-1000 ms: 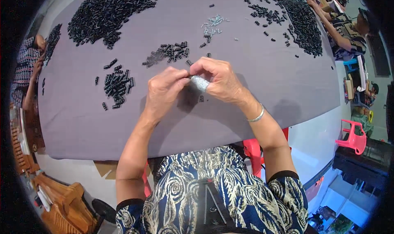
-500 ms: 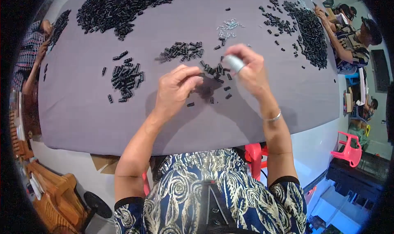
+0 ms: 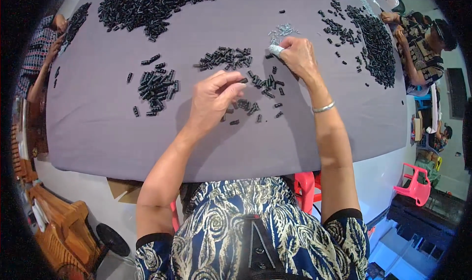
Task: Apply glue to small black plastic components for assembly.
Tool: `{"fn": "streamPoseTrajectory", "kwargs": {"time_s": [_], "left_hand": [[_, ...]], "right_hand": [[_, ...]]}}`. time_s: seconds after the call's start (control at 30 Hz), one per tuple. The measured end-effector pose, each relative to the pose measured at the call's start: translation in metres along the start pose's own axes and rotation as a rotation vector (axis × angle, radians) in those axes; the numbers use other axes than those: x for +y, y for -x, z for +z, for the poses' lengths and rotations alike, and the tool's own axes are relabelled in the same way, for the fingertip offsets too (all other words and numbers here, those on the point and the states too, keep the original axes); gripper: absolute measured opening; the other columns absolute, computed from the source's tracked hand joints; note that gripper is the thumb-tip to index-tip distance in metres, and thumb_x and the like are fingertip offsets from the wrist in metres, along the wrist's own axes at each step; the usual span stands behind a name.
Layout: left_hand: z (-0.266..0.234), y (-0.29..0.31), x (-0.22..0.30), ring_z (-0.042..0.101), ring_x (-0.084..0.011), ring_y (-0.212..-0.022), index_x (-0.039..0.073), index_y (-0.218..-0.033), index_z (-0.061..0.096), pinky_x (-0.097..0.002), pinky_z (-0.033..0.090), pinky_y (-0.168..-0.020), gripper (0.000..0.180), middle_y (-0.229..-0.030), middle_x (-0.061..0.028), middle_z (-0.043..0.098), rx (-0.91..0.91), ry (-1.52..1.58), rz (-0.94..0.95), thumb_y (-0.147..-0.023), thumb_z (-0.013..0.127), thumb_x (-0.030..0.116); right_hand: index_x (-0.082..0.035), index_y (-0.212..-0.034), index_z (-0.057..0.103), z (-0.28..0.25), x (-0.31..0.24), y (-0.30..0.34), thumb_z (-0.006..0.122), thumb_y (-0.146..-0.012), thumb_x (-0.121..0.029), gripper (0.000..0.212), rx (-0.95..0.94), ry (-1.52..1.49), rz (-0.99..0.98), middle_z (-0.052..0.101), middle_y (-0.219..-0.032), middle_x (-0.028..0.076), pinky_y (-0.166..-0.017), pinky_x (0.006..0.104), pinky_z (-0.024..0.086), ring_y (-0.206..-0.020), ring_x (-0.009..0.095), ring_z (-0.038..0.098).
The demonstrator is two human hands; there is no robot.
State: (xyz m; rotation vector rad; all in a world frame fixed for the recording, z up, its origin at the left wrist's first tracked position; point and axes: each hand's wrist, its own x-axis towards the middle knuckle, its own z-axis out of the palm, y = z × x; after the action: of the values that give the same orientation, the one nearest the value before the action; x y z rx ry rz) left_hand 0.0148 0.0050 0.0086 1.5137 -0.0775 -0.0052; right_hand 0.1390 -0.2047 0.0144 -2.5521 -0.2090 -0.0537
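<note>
My left hand [image 3: 212,99] pinches a small black cylindrical piece [image 3: 243,81] between thumb and forefinger, above the grey cloth. Farther off, my right hand [image 3: 301,58] reaches down at the near edge of a small pile of clear pieces [image 3: 282,30]. Its fingers are curled together and their tips are hidden, so anything between them cannot be made out. A whitish wrap [image 3: 276,50] covers one of its fingers. Loose black pieces [image 3: 267,85] lie between my hands, with a heap of them [image 3: 227,58] just beyond my left hand.
A grey cloth [image 3: 113,147] covers the table. Another black heap [image 3: 156,89] lies to the left, and a much larger pile [image 3: 142,9] at the far left. At right, more black pieces [image 3: 376,49] lie before a co-worker [image 3: 418,54]; another person [image 3: 42,58] sits at the left edge.
My right hand has moved away from my left hand, out to the clear pieces. My left hand stays nearly in place, and the black piece in its pinch now shows plainly. The view has shifted slightly.
</note>
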Motion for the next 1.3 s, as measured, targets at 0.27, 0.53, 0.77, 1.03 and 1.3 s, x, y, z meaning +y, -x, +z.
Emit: {"fn": "streamPoseTrajectory", "kwargs": {"time_s": [0.27,0.53,0.77,1.03,1.3], "left_hand": [[0.000,0.000,0.000,0.060,-0.0083,-0.069,-0.003,-0.098,0.064,-0.0191,0.048,-0.058,0.014,-0.082,-0.0015,0.057,0.020,-0.015,-0.019,-0.084,0.062,0.001],[0.002,0.001,-0.002,0.061,-0.0081,-0.070,-0.003,-0.097,0.063,-0.0197,0.049,-0.059,0.014,-0.081,-0.0011,0.057,0.047,-0.009,-0.011,-0.085,0.060,0.002],[0.001,0.000,-0.005,0.060,-0.0079,-0.071,-0.001,-0.099,0.064,-0.0196,0.049,-0.059,0.015,-0.084,-0.0016,0.058,0.051,-0.019,0.038,-0.085,0.061,0.000],[0.001,0.000,-0.006,0.058,-0.0086,-0.070,-0.004,-0.100,0.063,-0.0201,0.049,-0.058,0.014,-0.084,-0.0034,0.056,0.054,0.005,0.102,-0.086,0.060,-0.001],[0.001,-0.001,-0.005,0.058,-0.0077,-0.069,-0.003,-0.098,0.063,-0.0194,0.048,-0.057,0.013,-0.082,-0.0022,0.056,0.060,-0.018,0.088,-0.085,0.060,-0.002]], "right_hand": [[0.000,-0.075,0.067,-0.010,0.018,0.020,0.065,-0.070,-0.018,0.019,-0.067,-0.260,0.090,0.060,-0.058,0.010,-0.054,0.0311,0.046,-0.054,0.016,0.055],[-0.001,-0.075,0.066,-0.036,0.018,0.061,0.069,-0.078,-0.015,0.014,-0.137,-0.130,0.037,0.055,-0.058,-0.001,-0.046,0.0238,0.037,-0.051,0.005,0.045],[-0.004,-0.088,0.067,-0.050,0.067,0.038,0.063,-0.081,-0.011,0.011,0.150,-0.238,0.235,0.062,-0.065,0.002,-0.054,0.0272,0.044,-0.058,0.010,0.054],[-0.002,-0.091,0.064,-0.034,0.046,0.018,0.062,-0.081,-0.008,0.012,0.128,-0.269,-0.044,0.065,-0.074,0.007,-0.061,0.0281,0.047,-0.066,0.013,0.059],[-0.006,-0.090,0.065,-0.015,0.049,-0.018,0.064,-0.079,-0.010,0.012,0.141,0.072,-0.323,0.062,-0.077,0.007,-0.062,0.0299,0.046,-0.068,0.019,0.058]]}}
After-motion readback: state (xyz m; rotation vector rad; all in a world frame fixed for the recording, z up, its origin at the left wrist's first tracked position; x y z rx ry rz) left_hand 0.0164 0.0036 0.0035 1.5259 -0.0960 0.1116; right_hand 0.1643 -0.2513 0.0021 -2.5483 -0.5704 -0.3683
